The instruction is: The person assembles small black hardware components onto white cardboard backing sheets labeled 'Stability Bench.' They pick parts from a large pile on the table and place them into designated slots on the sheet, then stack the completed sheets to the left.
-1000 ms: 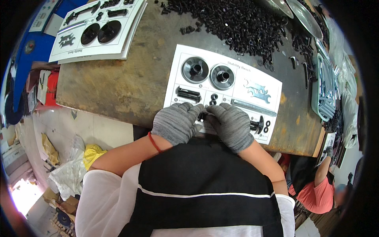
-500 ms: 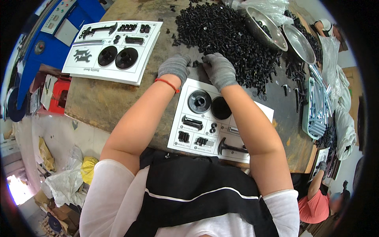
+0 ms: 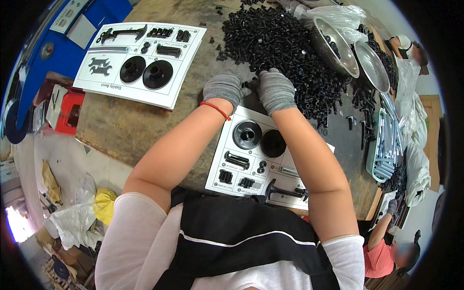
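Both my hands wear grey knitted gloves and meet near the front-left edge of a large heap of small black bolts. My left hand is curled, with a few small black bolts at its fingertips. Beside it, my right hand has its fingers bent down at the edge of the heap; what they pinch is hidden. Below my hands lies a white printed card picturing black discs, bolts and a handle. My right forearm covers part of this card.
A stack of similar printed cards lies to the left. Two metal bowls stand behind the heap at right. A teal tray holds metal rods. Beyond the table are a blue machine, a red box and two other people.
The whole view has shifted slightly. My left hand has come a little closer to the right, and its fingers have curled more around the small black bolts. My right hand stays by the heap's edge.
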Tool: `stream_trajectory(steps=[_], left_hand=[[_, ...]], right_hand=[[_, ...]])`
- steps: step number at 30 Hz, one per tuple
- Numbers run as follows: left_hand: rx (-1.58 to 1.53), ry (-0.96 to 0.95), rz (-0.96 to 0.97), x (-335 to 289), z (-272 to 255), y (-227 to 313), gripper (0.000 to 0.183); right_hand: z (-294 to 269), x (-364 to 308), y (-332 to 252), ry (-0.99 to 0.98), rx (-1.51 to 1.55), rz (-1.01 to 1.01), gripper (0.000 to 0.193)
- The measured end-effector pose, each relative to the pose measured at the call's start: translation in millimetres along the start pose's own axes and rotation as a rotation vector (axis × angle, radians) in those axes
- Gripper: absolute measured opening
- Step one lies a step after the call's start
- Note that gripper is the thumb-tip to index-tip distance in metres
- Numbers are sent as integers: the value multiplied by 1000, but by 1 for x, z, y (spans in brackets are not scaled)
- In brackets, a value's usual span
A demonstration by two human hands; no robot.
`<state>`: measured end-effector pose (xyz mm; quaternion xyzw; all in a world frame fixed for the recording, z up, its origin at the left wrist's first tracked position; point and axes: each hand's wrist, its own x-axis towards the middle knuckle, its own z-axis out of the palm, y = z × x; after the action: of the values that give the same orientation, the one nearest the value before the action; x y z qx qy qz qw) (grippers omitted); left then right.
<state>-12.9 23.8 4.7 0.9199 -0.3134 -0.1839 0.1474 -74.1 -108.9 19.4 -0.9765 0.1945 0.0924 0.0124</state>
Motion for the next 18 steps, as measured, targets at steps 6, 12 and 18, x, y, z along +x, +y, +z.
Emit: stream_trajectory(steps=[6, 12, 18], left_hand=[[106, 85, 118, -4, 11, -19, 30], [103, 105, 12, -12, 0, -17, 30], [-400, 141, 302, -111, -2, -1, 19]], right_hand=[[2, -1, 3, -13, -57, -134, 21], [0, -45, 24, 233, 265, -168, 16], [-3, -180, 53, 267, 492, -223, 10]])
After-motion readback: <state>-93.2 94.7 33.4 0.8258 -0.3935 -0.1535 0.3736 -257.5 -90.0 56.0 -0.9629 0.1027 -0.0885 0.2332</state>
